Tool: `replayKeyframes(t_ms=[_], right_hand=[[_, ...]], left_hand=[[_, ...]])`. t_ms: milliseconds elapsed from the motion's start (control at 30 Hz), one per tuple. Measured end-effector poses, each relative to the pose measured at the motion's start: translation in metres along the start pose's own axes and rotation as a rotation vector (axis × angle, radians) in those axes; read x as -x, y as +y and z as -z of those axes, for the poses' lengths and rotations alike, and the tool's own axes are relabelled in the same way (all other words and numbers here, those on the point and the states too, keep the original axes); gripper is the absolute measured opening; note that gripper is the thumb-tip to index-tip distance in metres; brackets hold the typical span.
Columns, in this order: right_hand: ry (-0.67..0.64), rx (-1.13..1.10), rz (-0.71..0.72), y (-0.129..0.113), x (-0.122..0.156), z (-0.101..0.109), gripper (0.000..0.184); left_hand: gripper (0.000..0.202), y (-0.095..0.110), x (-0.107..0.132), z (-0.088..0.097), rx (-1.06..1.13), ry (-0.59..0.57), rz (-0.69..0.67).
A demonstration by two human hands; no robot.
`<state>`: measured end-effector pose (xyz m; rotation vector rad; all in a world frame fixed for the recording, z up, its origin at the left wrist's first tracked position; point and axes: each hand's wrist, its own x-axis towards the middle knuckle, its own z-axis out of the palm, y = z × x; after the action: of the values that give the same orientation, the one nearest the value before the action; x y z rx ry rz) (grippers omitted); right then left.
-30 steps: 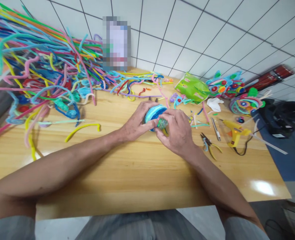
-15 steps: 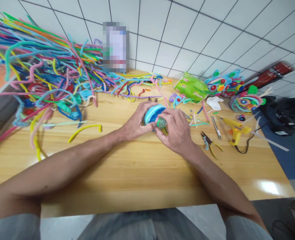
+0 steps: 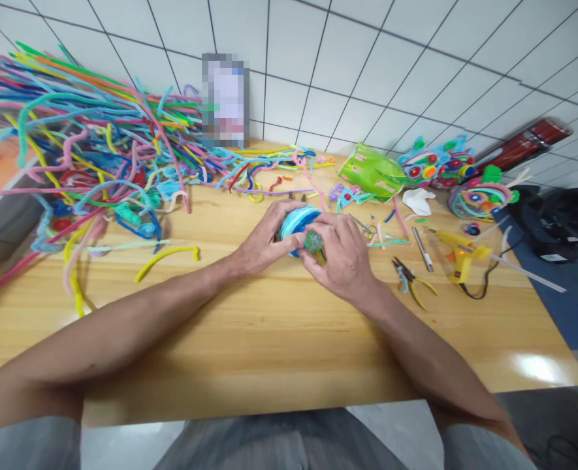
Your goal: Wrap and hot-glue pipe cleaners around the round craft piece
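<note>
A round coil of blue and light-blue pipe cleaners (image 3: 296, 222) sits on the wooden table (image 3: 249, 339) between both hands. My left hand (image 3: 264, 238) is curled round its left side, fingers over the top. My right hand (image 3: 342, 254) grips the coil's right side and pinches a small green sparkly piece (image 3: 313, 242) against it with thumb and fingers. Much of the coil is hidden by the fingers.
A large heap of coloured pipe cleaners (image 3: 93, 150) fills the back left. A loose yellow one (image 3: 166, 256) lies left of my hands. To the right lie pliers (image 3: 411, 277), a yellow glue gun (image 3: 458, 251), a green packet (image 3: 371, 173) and finished coiled pieces (image 3: 477, 199).
Both hands stay on the coil; the fingers shift slightly round it. The camera view has drifted a little, so the table scene sits slightly lower.
</note>
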<state>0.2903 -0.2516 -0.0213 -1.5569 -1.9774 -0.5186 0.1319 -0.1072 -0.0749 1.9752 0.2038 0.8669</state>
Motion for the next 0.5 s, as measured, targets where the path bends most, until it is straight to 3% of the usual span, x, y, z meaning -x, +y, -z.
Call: replayKeyframes(t_ms=[233,500], right_hand=[[-0.039,-0.146,-0.038,0.007,-0.001,0.005,0.033],[-0.012,-0.234,-0.036,0.021,-0.003,0.010,0.023]], left_hand=[[0.055,0.007,-0.001,-0.001,0.041,0.008,0.020],[0.053,0.008,0.000,0.002,0.054,-0.019,0.022]])
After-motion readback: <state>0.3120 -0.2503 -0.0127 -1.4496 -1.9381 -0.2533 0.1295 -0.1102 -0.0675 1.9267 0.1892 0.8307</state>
